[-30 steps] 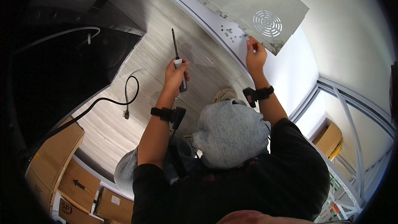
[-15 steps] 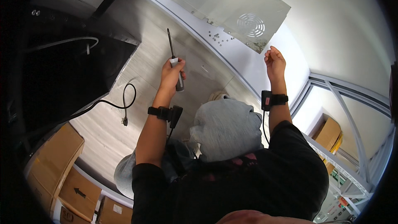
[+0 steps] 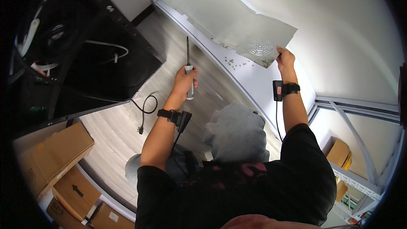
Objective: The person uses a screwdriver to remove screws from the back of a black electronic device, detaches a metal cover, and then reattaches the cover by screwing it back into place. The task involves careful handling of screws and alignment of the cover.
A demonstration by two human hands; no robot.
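Note:
My left hand (image 3: 183, 82) is wrapped round the grey handle of a screwdriver (image 3: 188, 57), whose dark shaft points away from me above the floor. My right hand (image 3: 287, 59) pinches the near right edge of a thin grey metal panel (image 3: 224, 15). That panel lies across a low white ledge (image 3: 259, 75) and has a round vent of curved slots close to my right fingers. Several small screws (image 3: 231, 62) are scattered on the ledge beside the panel's near edge.
A large black open cabinet (image 3: 85, 72) with cables inside stands on the left. Its power cord (image 3: 144, 112) trails over the wooden floor (image 3: 110, 148). Cardboard boxes (image 3: 57, 152) are at the lower left. A grey metal rack (image 3: 360, 135) with another box (image 3: 338, 152) stands at the right.
My right hand, previously just off the panel's corner, now grips its edge. The view has shifted, showing more of the black cabinet. The screwdriver stays in my left hand.

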